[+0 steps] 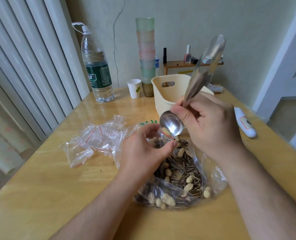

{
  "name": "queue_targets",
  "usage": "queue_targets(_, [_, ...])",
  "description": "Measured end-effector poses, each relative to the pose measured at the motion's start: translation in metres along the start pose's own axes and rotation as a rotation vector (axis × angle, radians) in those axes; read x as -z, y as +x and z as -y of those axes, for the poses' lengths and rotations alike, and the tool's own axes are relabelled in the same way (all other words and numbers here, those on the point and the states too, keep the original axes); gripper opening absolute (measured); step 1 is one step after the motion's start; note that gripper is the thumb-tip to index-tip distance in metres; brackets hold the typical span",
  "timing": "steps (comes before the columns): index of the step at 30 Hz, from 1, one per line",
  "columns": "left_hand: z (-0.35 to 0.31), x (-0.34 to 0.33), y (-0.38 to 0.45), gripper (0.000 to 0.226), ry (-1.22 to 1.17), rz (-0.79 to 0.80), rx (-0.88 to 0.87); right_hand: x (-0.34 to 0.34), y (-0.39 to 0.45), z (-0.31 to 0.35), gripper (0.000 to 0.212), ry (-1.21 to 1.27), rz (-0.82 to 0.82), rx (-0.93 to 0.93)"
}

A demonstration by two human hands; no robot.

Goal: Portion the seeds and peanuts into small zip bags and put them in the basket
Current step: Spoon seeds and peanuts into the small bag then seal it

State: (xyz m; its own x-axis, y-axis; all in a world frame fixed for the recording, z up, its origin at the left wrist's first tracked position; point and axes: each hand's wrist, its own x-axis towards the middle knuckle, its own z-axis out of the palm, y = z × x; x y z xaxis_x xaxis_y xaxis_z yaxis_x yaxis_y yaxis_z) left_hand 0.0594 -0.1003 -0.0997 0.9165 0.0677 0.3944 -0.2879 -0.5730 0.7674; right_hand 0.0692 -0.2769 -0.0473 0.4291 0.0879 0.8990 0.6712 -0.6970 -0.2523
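Note:
A big clear bag (211, 181) full of striped sunflower seeds and peanuts (181, 172) lies open on the wooden table in front of me. My left hand (143, 153) pinches a small zip bag (161, 141) open above it; some seeds and peanuts sit inside. My right hand (211, 125) grips a metal spoon (172, 125) by its long handle. The spoon bowl is tipped at the small bag's mouth, with a peanut at its edge. The cream basket (162, 94) stands behind my hands.
Several empty zip bags with red strips (93, 141) lie to the left. A large water bottle (97, 70), a paper cup (134, 88) and a tall stack of plastic cups (146, 54) stand at the back. A white tube-shaped object (245, 124) lies at the right edge.

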Motion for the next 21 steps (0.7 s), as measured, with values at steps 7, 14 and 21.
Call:
queue_targets(7, [0.007,0.001,0.003,0.064,-0.087,-0.011,0.043,0.007,-0.001,-0.007,0.021,0.013,-0.119,-0.163])
queue_targets(14, [0.015,0.014,0.015,0.050,-0.453,-0.092,0.209,0.003,-0.012,-0.010,0.024,-0.101,0.299,-0.451])
queue_targets(21, [0.011,0.019,0.016,0.043,-0.506,-0.124,0.185,-0.003,-0.016,0.000,0.041,-0.115,0.452,-0.416])
